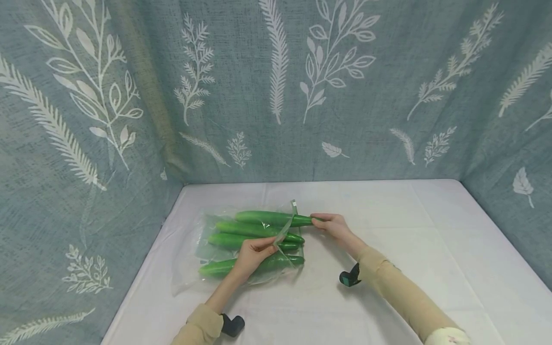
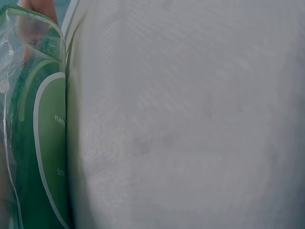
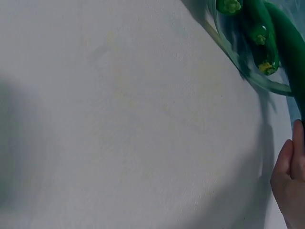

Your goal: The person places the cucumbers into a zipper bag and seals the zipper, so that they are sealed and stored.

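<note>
A clear zip bag lies flat with its mouth toward the right, several long green cucumbers inside it. My left hand pinches the upper lip of the bag's mouth and lifts it. At the far side, my right hand grips the narrow end of the farthest cucumber, which sticks out past the mouth. The right wrist view shows my right hand at that cucumber, with other stem ends within the bag's rim. Up close in the left wrist view, the bag has a printed green label.
A white cloth covers the table. Patterned blue-green curtains hang behind it and along both sides. Each wrist carries a small dark camera mount, the left one and the right one.
</note>
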The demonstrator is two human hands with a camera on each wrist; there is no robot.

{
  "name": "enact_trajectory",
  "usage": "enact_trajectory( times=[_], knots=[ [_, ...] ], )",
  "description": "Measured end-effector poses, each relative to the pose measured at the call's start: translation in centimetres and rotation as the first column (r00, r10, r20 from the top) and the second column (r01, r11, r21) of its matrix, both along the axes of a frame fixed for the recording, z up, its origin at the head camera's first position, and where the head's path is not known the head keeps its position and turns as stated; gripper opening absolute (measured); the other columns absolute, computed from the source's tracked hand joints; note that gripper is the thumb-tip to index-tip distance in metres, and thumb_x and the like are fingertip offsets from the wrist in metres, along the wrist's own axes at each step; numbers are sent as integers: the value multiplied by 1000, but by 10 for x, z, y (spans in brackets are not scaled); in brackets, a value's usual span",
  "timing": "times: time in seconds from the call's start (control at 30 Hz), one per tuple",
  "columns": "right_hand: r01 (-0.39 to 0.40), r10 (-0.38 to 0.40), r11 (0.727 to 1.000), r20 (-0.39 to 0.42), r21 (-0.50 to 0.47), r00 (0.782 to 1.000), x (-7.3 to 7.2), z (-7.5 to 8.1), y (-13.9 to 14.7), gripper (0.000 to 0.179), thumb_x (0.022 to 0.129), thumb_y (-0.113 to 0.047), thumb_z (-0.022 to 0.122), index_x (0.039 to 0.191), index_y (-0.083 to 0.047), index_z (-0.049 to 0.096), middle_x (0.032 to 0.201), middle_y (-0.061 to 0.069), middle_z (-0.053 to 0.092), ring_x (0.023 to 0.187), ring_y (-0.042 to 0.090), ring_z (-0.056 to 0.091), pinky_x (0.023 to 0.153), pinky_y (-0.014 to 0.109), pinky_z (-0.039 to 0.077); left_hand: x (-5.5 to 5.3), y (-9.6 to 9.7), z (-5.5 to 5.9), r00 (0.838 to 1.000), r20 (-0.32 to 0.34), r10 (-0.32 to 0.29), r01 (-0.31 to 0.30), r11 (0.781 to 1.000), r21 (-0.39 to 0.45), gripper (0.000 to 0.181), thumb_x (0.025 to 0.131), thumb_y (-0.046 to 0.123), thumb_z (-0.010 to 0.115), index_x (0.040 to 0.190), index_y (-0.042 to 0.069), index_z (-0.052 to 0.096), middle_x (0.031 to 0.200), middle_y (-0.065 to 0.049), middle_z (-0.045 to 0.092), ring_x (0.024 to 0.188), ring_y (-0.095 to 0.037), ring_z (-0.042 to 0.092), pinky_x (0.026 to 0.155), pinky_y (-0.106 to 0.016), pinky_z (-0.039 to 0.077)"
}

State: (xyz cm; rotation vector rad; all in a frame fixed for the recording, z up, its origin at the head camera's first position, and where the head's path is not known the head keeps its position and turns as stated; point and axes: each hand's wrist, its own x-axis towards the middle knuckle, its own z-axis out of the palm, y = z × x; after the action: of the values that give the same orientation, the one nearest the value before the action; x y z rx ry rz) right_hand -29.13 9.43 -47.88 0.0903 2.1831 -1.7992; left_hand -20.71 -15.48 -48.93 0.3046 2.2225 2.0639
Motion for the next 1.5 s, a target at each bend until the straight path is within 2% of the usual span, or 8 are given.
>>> enact_trajectory(
  times=[0.17, 0.3, 0.53, 0.87, 1.0, 1.07, 1.3, 1.5],
  knots=[
    [-2, 2, 1000, -5, -21, 1000, 0, 1, -7, 37, 91, -13, 63, 125, 0, 59, 131, 19, 58, 99, 10, 63, 96, 32, 50, 1, -1, 0, 1000, 9, -18, 18, 1000, 8, 39, 87, 7, 67, 121, -9, 57, 120, -27, 60, 93, 3, 66, 82, -18, 55],
    [-15, 15, 1000, -24, -10, 1000, 2, 4, -13, 36, 91, -13, 62, 125, 0, 59, 131, 19, 58, 112, 22, 61, 103, 38, 46, 1, -1, 1, 999, 12, -41, 41, 999, 25, 40, 87, 9, 66, 123, -7, 57, 123, -26, 58, 97, 0, 66, 84, -18, 54],
    [-55, 53, 998, -56, -26, 997, 2, 4, -20, 36, 91, -10, 60, 125, 2, 58, 134, 21, 54, 125, 33, 52, 107, 41, 43, 1, -1, 1, 1000, 5, -2, 2, 1000, -2, 37, 86, 7, 67, 120, -8, 59, 118, -27, 61, 91, 3, 66, 80, -17, 55],
    [-79, 99, 992, -224, 97, 970, 3, 6, -28, 30, 89, -4, 61, 117, 3, 63, 124, 20, 62, 122, 35, 54, 108, 46, 41, 1, -1, 4, 1000, -7, -8, 8, 1000, -6, 36, 87, 7, 66, 121, -7, 59, 118, -29, 60, 91, 4, 65, 79, -18, 55],
    [-63, 88, 992, -240, 112, 967, 4, 5, -32, 34, 88, -3, 61, 122, 4, 60, 126, 21, 60, 120, 34, 56, 104, 42, 45, 1, -1, 2, 1000, -22, -16, 16, 1000, -2, 37, 87, 7, 66, 120, -7, 59, 118, -29, 60, 92, 3, 66, 80, -18, 55],
    [-51, 78, 991, -237, 120, 968, 4, 4, -35, 36, 88, -3, 62, 124, 3, 58, 128, 21, 59, 119, 33, 58, 103, 39, 47, 0, -1, 1, 1000, -24, -17, 17, 1000, 0, 37, 87, 8, 66, 120, -7, 59, 116, -25, 63, 92, 3, 66, 80, -19, 56],
    [-38, 71, 989, -234, 142, 970, 4, 2, -45, 39, 90, -7, 62, 127, 2, 56, 132, 19, 56, 120, 32, 57, 101, 38, 48, -1, -2, -1, 999, -32, -30, 30, 1000, 8, 38, 86, 11, 68, 119, -6, 60, 108, 5, 71, 100, -4, 66, 83, -20, 55],
    [-37, 68, 990, -229, 139, 971, 3, 0, -48, 43, 90, -9, 63, 131, 3, 52, 134, 19, 54, 120, 32, 57, 100, 38, 49, -2, 0, 0, 999, -38, -17, 17, 1000, -12, 37, 86, 10, 68, 119, -5, 60, 115, -14, 66, 104, -15, 67, 83, -20, 55]
  ],
)
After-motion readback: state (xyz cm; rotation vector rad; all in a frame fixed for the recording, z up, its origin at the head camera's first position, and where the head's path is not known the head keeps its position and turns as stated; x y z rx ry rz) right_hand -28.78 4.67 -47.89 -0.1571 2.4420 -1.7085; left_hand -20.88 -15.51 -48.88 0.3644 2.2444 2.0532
